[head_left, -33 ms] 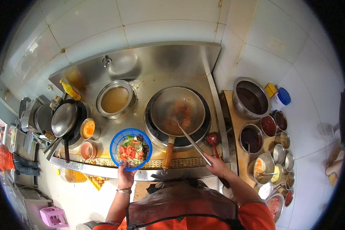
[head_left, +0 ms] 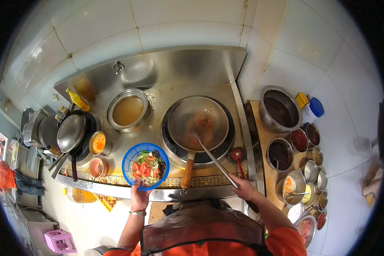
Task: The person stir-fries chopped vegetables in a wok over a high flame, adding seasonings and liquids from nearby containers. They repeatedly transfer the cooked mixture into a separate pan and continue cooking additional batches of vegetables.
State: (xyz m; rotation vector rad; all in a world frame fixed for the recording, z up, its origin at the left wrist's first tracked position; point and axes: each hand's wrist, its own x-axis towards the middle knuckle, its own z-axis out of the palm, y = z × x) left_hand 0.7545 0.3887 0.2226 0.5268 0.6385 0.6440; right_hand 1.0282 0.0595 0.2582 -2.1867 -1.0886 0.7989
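My left hand [head_left: 140, 197] grips the near rim of a round blue plastic basket [head_left: 126, 164]. Cut tomato [head_left: 144, 170], green and pale vegetable pieces and dark fungus-like pieces lie in it. My right hand [head_left: 245, 187] is closed around the long metal handle of a ladle [head_left: 211, 156], whose head sits low in the wok [head_left: 181, 115]. The ladle's head is hard to make out against the reddish-brown food [head_left: 201, 123]. The wok rests on the burner, and its wooden handle [head_left: 187, 174] points toward me, untouched.
A pot of cloudy liquid [head_left: 128, 111] stands left of the wok. Farther left are a lidded pan [head_left: 71, 132], an orange-filled container [head_left: 99, 144] and a small bowl [head_left: 98, 167]. A red-headed brush or scoop [head_left: 237, 157] lies right of the wok. Seasoning pots [head_left: 280, 154] crowd the right-hand counter.
My right hand has shifted slightly right and toward me, and the ladle's handle with it. The food in the wok looks slightly rearranged. The basket and left hand stay put.
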